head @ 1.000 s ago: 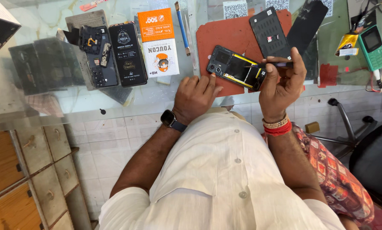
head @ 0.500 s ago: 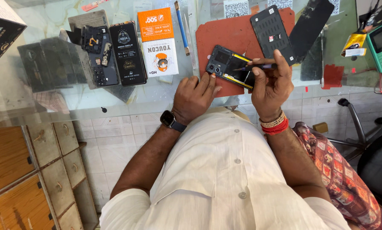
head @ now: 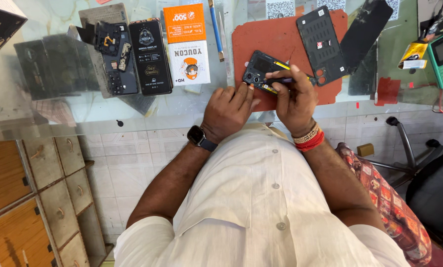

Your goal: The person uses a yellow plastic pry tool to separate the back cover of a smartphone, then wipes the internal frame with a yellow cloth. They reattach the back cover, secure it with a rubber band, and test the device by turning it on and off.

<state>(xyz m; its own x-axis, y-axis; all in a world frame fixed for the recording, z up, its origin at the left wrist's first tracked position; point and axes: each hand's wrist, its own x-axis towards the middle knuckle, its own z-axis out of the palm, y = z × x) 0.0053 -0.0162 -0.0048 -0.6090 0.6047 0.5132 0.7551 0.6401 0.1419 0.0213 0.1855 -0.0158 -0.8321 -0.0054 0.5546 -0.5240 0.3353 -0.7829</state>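
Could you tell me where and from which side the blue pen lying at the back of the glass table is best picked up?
Probably mid-barrel. The blue pen lies flat and nearly straight away from the person, in the gap between the orange-and-white box and the red mat. Come from above and pinch its long sides; the box sits close on one side, so fingers should stay narrow.

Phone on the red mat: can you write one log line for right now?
left hand: steadies opened phone | right hand: holds thin tool on phone | under: red mat | nearby: back cover
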